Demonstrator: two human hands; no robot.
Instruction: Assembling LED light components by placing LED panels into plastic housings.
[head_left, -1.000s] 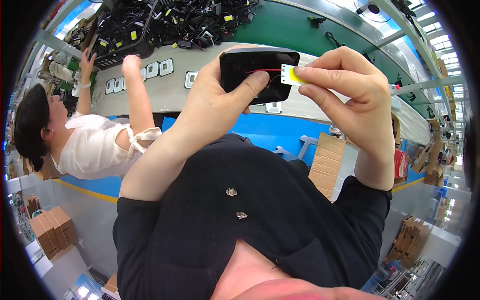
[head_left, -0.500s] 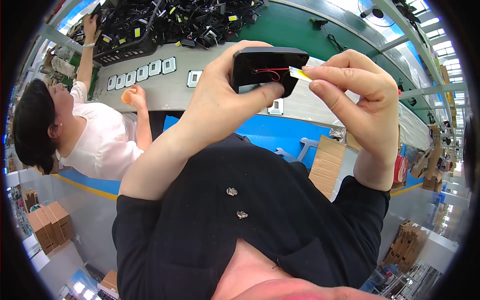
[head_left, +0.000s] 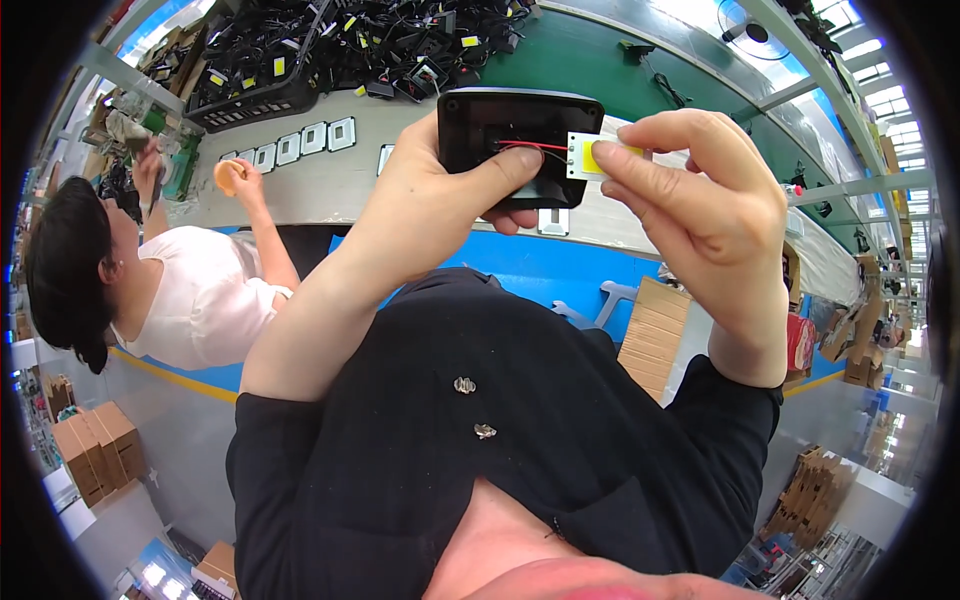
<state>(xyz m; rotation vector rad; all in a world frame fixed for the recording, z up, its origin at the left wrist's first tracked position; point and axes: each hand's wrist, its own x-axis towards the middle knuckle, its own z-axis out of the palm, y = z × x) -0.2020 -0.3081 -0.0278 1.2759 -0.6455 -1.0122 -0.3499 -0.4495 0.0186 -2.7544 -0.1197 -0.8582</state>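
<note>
Co-worker (head_left: 190, 290): far left, white top, one hand (head_left: 240, 178) closed round something orange; whatever the other has is too small to make out.
Crate (head_left: 255, 105): black, crammed with dark leads (head_left: 300, 75), top edge cut off.
Frames (head_left: 341, 134): a row lies on the pale worktop (head_left: 330, 185), and the next one is half hidden by the left hand (head_left: 435, 185).
Left hand: fingers wrapped behind the black housing (head_left: 520, 122), mostly out of sight, thumb laid across the opening!
Black housing: up above the worktop, open face toward the camera, shallow, glossy, rounded at the corners; the thumb covers part of the interior.
Red wire (head_left: 525, 146): bright, running toward the small board (head_left: 590, 158); a dark one nearby almost vanishes against the black.
Small board: white, yellow-centred, overlapping the housing's right edge, its far end hidden.
Right hand (head_left: 710, 195): thumb and forefinger closed narrowly on the small board, a tight pinch.
</note>
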